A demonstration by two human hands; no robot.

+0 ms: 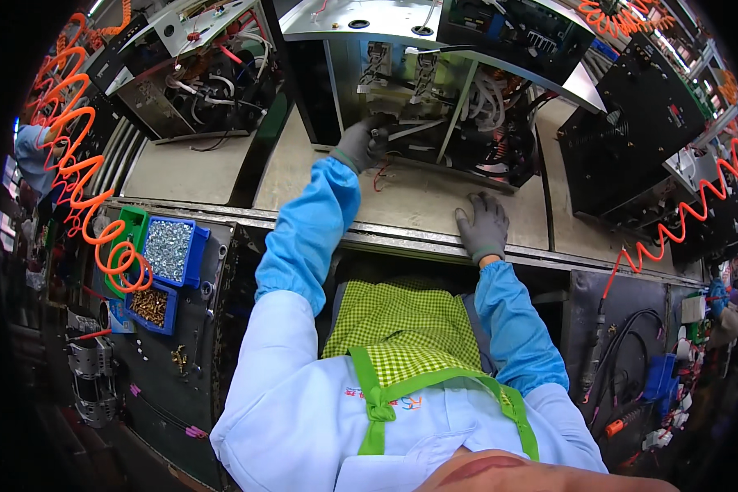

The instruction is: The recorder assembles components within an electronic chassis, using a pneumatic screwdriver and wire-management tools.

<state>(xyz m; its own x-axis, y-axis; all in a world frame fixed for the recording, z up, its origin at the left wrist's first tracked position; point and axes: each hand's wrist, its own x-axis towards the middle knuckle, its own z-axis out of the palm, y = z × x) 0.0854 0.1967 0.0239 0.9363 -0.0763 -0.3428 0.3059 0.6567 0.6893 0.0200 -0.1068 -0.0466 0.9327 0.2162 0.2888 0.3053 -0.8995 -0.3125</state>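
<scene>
My left hand (360,147), in a grey glove, reaches to the lower front of an open metal cabinet (328,82). Its fingers are curled closed near a slim pale bar (419,129); what they grip, if anything, I cannot make out. Inside the cabinet, metal brackets (425,75) stand above the bar, and a bundle of white cables (489,102) fills the part to the right. Below the hand, thin red wires (380,177) trail onto the bench. My right hand (484,227), also gloved, lies on the bench top near its front edge, fingers apart and holding nothing.
Another open unit (193,90) stands left, and a black-panelled unit (631,123) right. Orange coiled hoses (86,180) hang at left, with another coil (681,221) at right. A blue bin of silver fasteners (169,250) and one of brass-coloured fasteners (150,307) sit at left.
</scene>
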